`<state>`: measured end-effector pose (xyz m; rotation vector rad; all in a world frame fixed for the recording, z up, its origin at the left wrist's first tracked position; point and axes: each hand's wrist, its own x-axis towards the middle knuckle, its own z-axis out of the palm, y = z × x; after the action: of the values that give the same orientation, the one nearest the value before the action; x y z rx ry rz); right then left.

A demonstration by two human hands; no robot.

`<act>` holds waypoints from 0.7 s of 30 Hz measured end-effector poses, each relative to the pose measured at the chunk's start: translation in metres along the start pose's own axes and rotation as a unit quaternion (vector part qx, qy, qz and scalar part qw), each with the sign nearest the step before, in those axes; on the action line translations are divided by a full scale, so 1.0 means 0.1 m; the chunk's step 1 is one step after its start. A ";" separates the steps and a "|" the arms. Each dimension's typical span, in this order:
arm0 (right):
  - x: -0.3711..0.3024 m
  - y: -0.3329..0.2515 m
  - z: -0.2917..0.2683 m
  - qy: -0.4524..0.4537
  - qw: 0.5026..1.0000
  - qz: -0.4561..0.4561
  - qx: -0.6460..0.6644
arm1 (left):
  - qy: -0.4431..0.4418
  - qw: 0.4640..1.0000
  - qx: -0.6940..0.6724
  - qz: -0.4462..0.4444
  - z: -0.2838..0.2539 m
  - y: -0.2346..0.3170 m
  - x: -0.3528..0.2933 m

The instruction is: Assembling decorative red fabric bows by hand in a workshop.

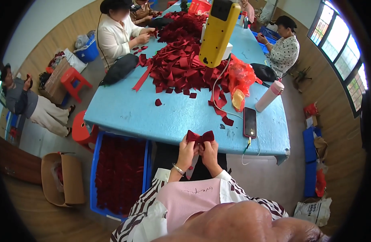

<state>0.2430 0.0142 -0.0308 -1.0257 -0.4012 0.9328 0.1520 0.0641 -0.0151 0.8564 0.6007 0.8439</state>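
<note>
A dark red velvet bow (200, 137) is held up at the near edge of the table, its two loops spread to either side. My left hand (186, 153) grips the left part of the bow with the fingers closed. On the other side, my right hand (210, 154) pinches the right part. Fingertips of both hands meet below the bow's middle, and what lies between them there is hidden. Farther off on the table rises a large heap of dark red ribbon pieces (181, 68), with a few small red squares (158, 102) lying loose in front of it.
The blue table (125, 105) also bears a phone (250, 122) on a white cable, a pink bottle (269, 97), a red plastic bag (238, 76) and a yellow device (219, 36). Left of me stands a blue crate (93, 173) of red pieces. Co-workers sit along both sides.
</note>
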 end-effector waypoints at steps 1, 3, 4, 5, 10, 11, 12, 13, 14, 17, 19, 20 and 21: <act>0.00 -0.06 0.02 -0.007 1.000 0.009 0.007 | -0.011 1.000 0.009 0.009 0.02 0.03 0.00; -0.04 -0.16 0.07 -0.029 0.999 -0.002 0.018 | -0.013 0.999 0.033 0.031 0.04 0.05 0.02; -0.07 -0.20 0.07 -0.048 0.998 -0.008 0.026 | -0.011 0.997 0.054 0.045 0.07 0.06 0.01; -0.08 -0.21 0.04 -0.047 0.998 -0.012 0.026 | -0.015 0.997 0.054 0.046 0.08 0.07 0.00; -0.17 -0.14 -0.09 -0.026 0.999 -0.023 0.015 | -0.033 0.999 0.036 -0.012 0.11 0.11 -0.16; -0.22 -0.13 -0.11 -0.026 0.999 -0.025 0.015 | -0.035 0.999 0.037 -0.011 0.12 0.11 -0.20; -0.26 -0.12 -0.13 -0.023 0.999 -0.021 0.006 | -0.039 0.999 0.011 -0.027 0.13 0.11 -0.24; -0.27 -0.14 -0.14 -0.021 1.000 -0.017 -0.003 | -0.044 0.998 -0.015 -0.042 0.14 0.12 -0.25; -0.26 -0.15 -0.14 -0.021 1.000 -0.019 -0.002 | -0.046 0.998 -0.014 -0.042 0.16 0.13 -0.24; -0.23 -0.20 -0.13 -0.017 1.000 -0.010 -0.005 | -0.054 0.996 -0.047 -0.053 0.19 0.12 -0.21; -0.19 -0.23 -0.10 -0.026 1.000 -0.007 -0.003 | -0.041 0.996 -0.054 -0.050 0.20 0.13 -0.17; -0.15 -0.23 -0.12 -0.023 1.000 -0.007 -0.002 | -0.041 0.996 -0.054 -0.053 0.21 0.12 -0.13; -0.10 -0.21 -0.14 -0.024 1.000 -0.014 -0.003 | -0.045 0.997 -0.048 -0.050 0.22 0.11 -0.09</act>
<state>0.2569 -0.0062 -0.0182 -1.0025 -0.4567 0.9334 0.1592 0.0525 0.0069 0.7653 0.5160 0.7334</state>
